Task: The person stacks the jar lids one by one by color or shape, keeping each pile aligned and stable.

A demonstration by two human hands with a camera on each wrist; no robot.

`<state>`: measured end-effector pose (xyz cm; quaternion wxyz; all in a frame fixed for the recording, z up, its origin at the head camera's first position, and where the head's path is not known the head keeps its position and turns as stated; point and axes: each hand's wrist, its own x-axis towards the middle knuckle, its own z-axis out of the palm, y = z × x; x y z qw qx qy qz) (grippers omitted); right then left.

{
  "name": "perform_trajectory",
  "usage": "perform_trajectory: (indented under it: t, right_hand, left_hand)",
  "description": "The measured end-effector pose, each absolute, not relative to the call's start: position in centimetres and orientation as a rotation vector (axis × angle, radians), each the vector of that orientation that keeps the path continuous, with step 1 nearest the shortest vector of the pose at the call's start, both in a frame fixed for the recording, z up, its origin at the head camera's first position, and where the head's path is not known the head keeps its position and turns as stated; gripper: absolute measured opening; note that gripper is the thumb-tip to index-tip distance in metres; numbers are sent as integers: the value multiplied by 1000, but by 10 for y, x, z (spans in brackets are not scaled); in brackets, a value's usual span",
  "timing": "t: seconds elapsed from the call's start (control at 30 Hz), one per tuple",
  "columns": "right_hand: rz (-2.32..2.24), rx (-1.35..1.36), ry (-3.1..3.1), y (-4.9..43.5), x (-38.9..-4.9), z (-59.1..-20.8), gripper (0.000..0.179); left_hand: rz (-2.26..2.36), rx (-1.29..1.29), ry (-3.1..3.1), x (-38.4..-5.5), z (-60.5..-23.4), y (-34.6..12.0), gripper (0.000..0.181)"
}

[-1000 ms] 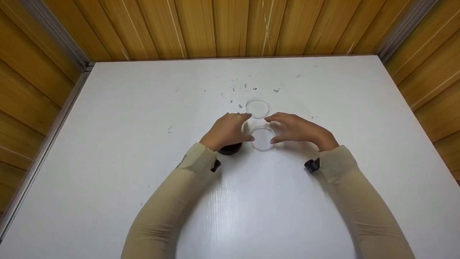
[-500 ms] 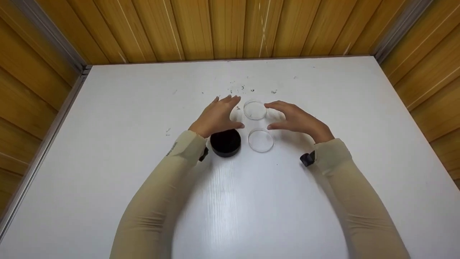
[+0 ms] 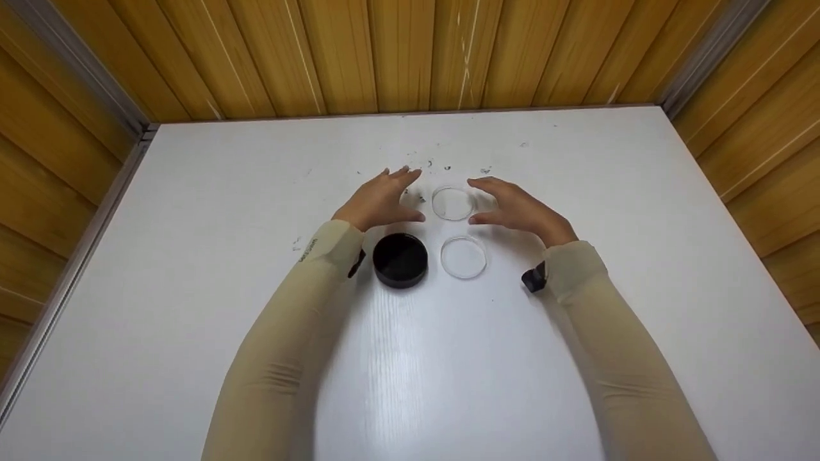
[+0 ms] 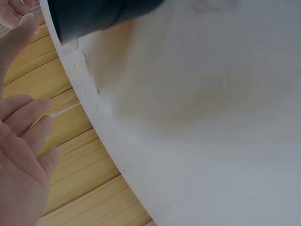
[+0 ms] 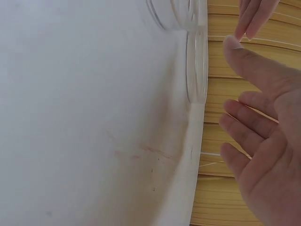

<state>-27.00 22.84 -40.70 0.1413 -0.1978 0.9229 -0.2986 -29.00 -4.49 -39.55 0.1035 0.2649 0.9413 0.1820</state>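
Two clear, shallow round dishes lie on the white table, the far clear dish (image 3: 452,219) a little behind the near clear dish (image 3: 464,277). Left of the near one stands a black round container (image 3: 400,259), whose dark side (image 4: 94,19) also shows in the left wrist view. My left hand (image 3: 379,200) is held above the table behind the black container, thumb and fingers spread apart. On the other side of the far dish, my right hand (image 3: 516,206) hovers in a similar pose, fingertips near its rim. Neither hand holds anything.
The white table (image 3: 397,378) has dark scuff marks (image 3: 447,168) toward its back. Wood-patterned panels (image 3: 403,57) rise behind it and at both sides. A dark wrist camera (image 3: 534,278) sits under the right cuff.
My left hand has moved left and back, uncovering the black container. My right hand has drawn back from the near dish to beside the far one. The head view has shifted slightly.
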Motion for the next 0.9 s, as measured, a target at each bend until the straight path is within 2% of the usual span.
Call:
perform_trajectory:
  t: [0.27, 0.5, 0.9]
  right_hand:
    - [-847, -467, 2607, 222, -280, -409, 84]
    - [-798, -481, 2592, 215, -285, -409, 83]
    - [-837, -490, 2562, 205, -285, -413, 77]
  left_hand:
    - [516, 797, 2729, -303, -404, -45, 85]
    - [517, 765, 2680, -309, -409, -40, 82]
    - [606, 917, 2627, -312, -420, -38, 64]
